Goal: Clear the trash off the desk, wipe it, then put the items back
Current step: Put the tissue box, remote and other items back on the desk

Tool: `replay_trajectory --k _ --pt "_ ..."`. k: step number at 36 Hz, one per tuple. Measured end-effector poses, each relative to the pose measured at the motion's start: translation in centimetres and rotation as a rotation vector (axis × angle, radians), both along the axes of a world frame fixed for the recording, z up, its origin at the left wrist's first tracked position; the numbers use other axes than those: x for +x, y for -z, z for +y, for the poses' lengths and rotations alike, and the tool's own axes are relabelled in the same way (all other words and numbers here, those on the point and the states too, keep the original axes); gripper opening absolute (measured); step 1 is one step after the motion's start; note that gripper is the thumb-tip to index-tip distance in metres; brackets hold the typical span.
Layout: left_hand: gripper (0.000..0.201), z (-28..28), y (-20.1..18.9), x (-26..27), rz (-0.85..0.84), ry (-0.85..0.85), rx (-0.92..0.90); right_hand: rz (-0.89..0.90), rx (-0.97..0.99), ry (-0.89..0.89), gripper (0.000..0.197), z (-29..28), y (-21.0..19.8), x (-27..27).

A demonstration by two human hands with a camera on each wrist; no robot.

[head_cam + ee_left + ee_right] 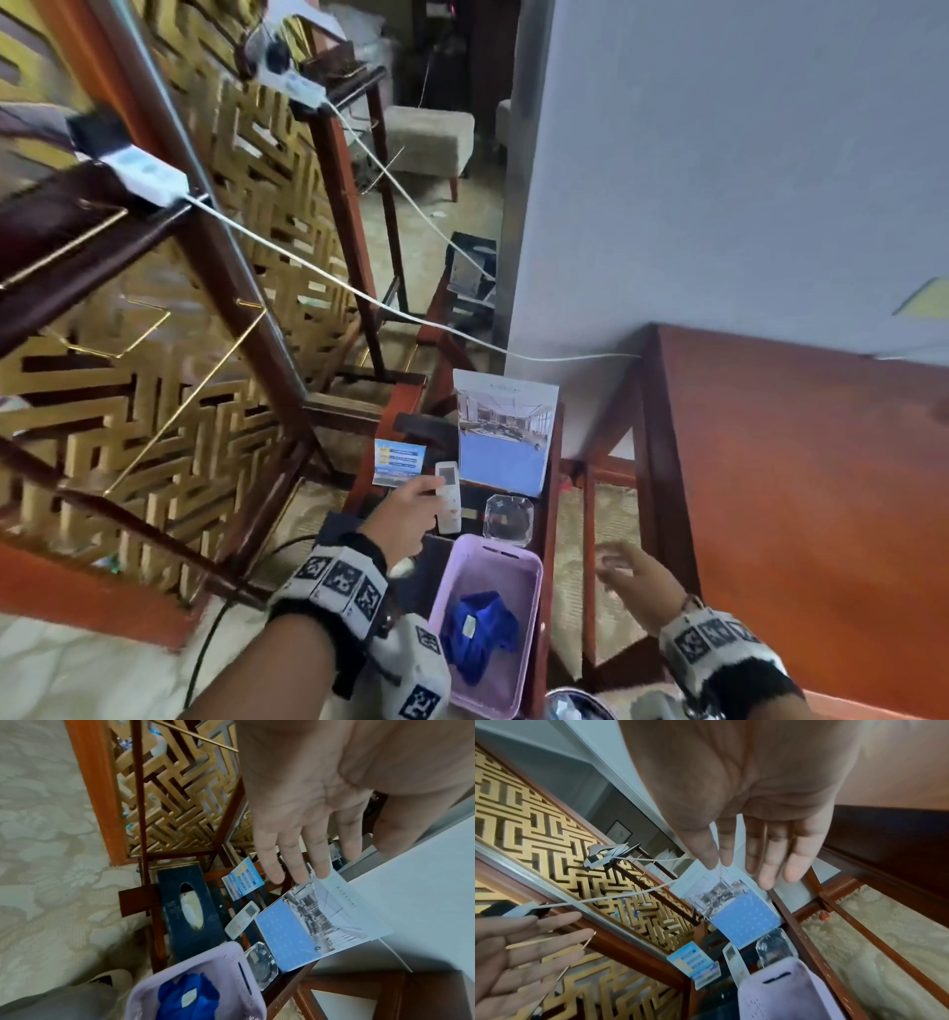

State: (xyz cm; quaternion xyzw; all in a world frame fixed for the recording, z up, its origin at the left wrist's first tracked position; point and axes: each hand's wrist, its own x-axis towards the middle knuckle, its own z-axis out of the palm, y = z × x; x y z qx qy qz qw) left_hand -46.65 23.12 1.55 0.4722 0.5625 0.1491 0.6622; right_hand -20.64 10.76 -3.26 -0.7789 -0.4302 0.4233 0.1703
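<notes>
Left hand (316, 805): fingers straight, empty, above remote control (243, 920). Right hand (752, 801): fingers straight, empty, beside lilac basket (518, 575) holding blue cloth (477, 634).

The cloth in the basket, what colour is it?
Bright blue, with a small white tag; the cloth shows best in the left wrist view, inside the lilac basket.
</notes>
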Motion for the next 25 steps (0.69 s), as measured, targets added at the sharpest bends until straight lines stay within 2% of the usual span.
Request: replay_trajectory --k 5,8,16,21,23,25 --pt "0.031 6.0 -0.3 1.0 0.057 -0.005 0.043 0.008 0.034 0.082 0.036 5.7 -0.9 0.6" --pt "0.034 10.2 0.8 1.8 0.099 0.006 0.055 0.010 0.017 0.141 0.041 9.8 -0.4 1.0" --pt "0.048 20.7 8.6 4.0 0.218 0.134 -0.013 0.023 -0.040 0.411 0.058 20.7 5.6 2.6" --pt "0.052 24.8 13.3 6.2 0.265 0.177 0.040 -0.033 -0.182 0.361 0.077 24.9 10.2 3.6" --pt "0.051 25.9 14.7 7.3 0.230 0.201 0.069 -0.068 -0.186 0.323 0.072 25.8 11.4 3.7" --pt "0.037 26.4 15.6 8.1 0.209 0.243 0.143 -0.076 -0.148 0.324 0.059 26.2 12.5 3.6"
